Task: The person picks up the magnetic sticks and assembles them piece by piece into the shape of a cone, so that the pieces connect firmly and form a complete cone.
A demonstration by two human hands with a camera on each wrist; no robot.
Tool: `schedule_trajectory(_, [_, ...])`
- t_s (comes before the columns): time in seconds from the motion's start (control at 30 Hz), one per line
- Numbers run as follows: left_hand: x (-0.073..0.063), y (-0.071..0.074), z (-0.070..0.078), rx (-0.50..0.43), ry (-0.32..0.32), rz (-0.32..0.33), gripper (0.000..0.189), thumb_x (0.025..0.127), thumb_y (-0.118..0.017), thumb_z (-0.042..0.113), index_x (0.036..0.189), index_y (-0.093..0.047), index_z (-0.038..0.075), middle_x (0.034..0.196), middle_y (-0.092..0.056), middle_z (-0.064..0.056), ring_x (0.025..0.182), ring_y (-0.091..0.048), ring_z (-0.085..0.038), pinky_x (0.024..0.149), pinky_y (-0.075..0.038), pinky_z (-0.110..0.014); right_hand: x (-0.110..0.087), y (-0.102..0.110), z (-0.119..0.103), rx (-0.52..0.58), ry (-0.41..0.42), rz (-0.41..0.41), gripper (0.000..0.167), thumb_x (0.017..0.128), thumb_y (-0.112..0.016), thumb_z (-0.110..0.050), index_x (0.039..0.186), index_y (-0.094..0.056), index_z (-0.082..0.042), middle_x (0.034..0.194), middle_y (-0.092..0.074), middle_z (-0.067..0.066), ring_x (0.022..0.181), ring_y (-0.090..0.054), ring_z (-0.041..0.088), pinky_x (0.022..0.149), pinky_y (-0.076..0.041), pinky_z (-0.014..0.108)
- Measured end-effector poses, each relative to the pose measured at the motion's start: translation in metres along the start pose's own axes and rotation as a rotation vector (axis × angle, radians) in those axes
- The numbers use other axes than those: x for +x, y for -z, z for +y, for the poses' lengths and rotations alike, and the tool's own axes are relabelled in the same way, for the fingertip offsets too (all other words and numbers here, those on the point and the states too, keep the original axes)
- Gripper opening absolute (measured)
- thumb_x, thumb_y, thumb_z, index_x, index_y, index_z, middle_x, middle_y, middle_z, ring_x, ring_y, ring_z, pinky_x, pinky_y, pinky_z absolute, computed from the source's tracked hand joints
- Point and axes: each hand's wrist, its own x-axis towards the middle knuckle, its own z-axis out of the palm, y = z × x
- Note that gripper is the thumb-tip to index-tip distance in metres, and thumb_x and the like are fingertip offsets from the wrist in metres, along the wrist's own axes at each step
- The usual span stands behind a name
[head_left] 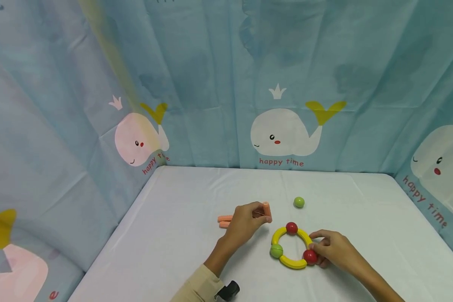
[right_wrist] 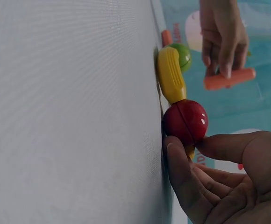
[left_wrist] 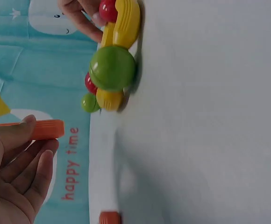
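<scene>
My left hand (head_left: 245,222) pinches an orange stick (head_left: 267,212) above the table (head_left: 158,251); my right hand (head_left: 336,249) pinches the ring (head_left: 292,263) lying there, at 1 red ball (head_left: 310,256). Probably 2 more sticks (head_left: 224,218) lie partly hidden.

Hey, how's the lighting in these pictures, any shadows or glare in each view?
Head view: fairly bright, with soft shadow near the left hand on the white table; left wrist view: dimmer, with a broad, faint shadow across the tabletop; right wrist view: also dim, small white glints on the red ball.
</scene>
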Motion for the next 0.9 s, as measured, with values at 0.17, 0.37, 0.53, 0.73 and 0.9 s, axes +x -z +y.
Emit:
schedule_trajectory(0.17, [0.013,-0.020,0.009,-0.010,0.012,-0.056,0.018,0.098,-0.078,0.018,0.115,-0.076,0.014,0.100,-0.076,0.009,0.090,-0.070,0.000,0.084,-0.056,-0.018,-0.001,-0.003,-0.002,0.008,-0.003,0.011,0.042,0.096,-0.077,-0.009,0.131,-0.063,0.010,0.077,-0.071,0.006,0.062,-0.069,0.022,0.057,-0.061,0.033])
schedule_trajectory(0.37, [0.023,-0.041,0.014,-0.008,-0.003,-0.091,0.021,0.097,-0.079,0.020,0.117,-0.076,0.014,0.100,-0.077,0.010,0.090,-0.069,0.003,0.085,-0.056,-0.016,-0.004,-0.003,-0.002,0.028,0.017,-0.001,0.044,0.095,-0.077,-0.009,0.132,-0.062,0.011,0.077,-0.072,0.006,0.061,-0.071,0.022,0.056,-0.061,0.034])
schedule_trajectory(0.53, [0.028,-0.052,0.016,-0.020,0.006,-0.111,0.017,0.098,-0.078,0.020,0.114,-0.076,0.016,0.102,-0.077,0.011,0.091,-0.069,0.004,0.085,-0.055,-0.015,-0.005,-0.002,0.000,0.039,0.049,-0.010,0.046,0.096,-0.077,-0.010,0.132,-0.061,0.012,0.076,-0.072,0.005,0.062,-0.072,0.022,0.057,-0.061,0.033])
schedule_trajectory(0.73, [0.028,-0.057,0.016,0.009,0.014,-0.114,0.020,0.098,-0.078,0.021,0.118,-0.076,0.016,0.108,-0.077,0.011,0.095,-0.069,0.003,0.086,-0.056,-0.016,-0.005,-0.002,0.003,0.071,0.083,-0.030,0.047,0.096,-0.076,-0.010,0.133,-0.059,0.014,0.079,-0.073,0.006,0.064,-0.073,0.024,0.058,-0.061,0.033])
schedule_trajectory(0.9, [0.028,-0.058,0.018,0.027,0.020,-0.123,0.021,0.099,-0.077,0.022,0.119,-0.076,0.016,0.110,-0.077,0.010,0.097,-0.070,0.003,0.088,-0.056,-0.017,-0.005,-0.002,0.004,0.065,0.076,-0.025,0.047,0.097,-0.076,-0.009,0.134,-0.059,0.014,0.079,-0.074,0.006,0.064,-0.072,0.023,0.058,-0.061,0.033])
